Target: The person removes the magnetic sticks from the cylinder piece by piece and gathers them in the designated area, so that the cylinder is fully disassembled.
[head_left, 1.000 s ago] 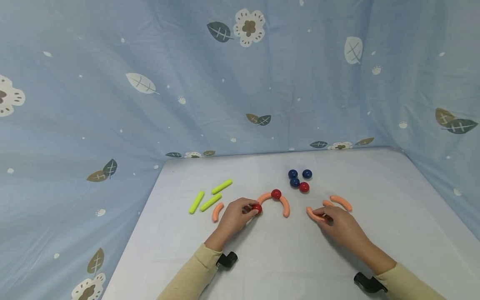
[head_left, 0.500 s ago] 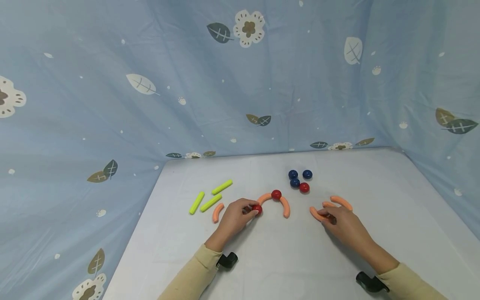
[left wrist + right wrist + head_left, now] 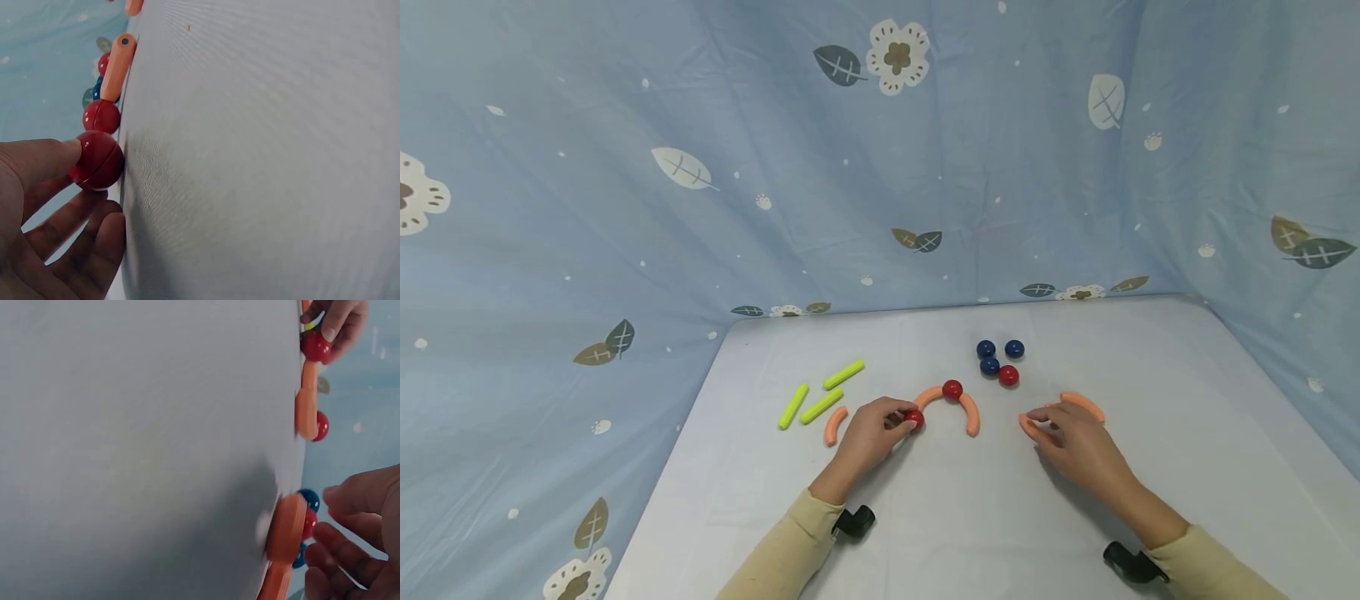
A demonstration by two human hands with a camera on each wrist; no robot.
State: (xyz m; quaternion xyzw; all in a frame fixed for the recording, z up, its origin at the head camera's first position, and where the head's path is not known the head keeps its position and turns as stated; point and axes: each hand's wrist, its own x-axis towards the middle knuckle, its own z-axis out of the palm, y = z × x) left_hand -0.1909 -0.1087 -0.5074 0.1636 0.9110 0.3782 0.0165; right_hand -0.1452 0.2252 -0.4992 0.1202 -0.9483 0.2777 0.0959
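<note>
My left hand pinches a red ball between thumb and fingers, low over the white table. That ball sits at the near end of a curved orange stick. The stick's other end meets a second red ball, from which another curved orange stick runs toward me. At the right, my right hand hovers over a loose curved orange stick; its thumb and fingers stand apart, with a gap to the stick in the right wrist view. A further orange stick lies just beyond this hand.
Three blue balls and a red ball are grouped at the back of the white table. Three yellow-green sticks and one curved orange stick lie left of my left hand. A patterned blue cloth hangs behind.
The right hand slid the orange stick slightly right toward the others, then loosened its fingers and rose off it. The left hand keeps its pinch on the red ball, unmoved.
</note>
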